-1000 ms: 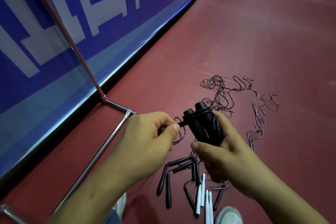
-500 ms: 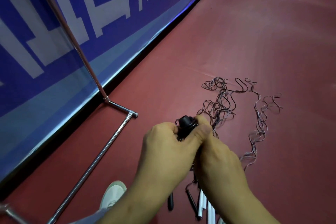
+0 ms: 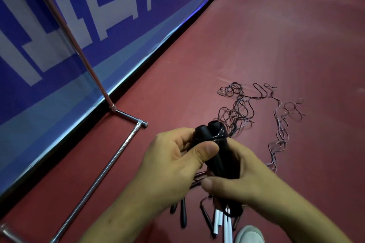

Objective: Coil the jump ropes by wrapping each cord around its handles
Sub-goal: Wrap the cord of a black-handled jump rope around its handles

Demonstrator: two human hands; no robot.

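Two black jump-rope handles are held together, upright, with a few turns of cord around their upper part. My right hand grips the pair from below and behind. My left hand holds the handles too, its thumb pressing the cord against them. A tangle of thin dark and pink cords lies on the red floor beyond my hands. More black handles and white handles lie on the floor under my hands, partly hidden.
A chrome barrier frame runs along the floor at left, its upright post standing before a blue and white banner. A pale shoe shows at the bottom edge. Red floor stretches to the right and beyond.
My left hand pulled the cord across and around the handles, closed over them half a second ago, and now sits lower with its thumb on the wrap. The handle tops show again.
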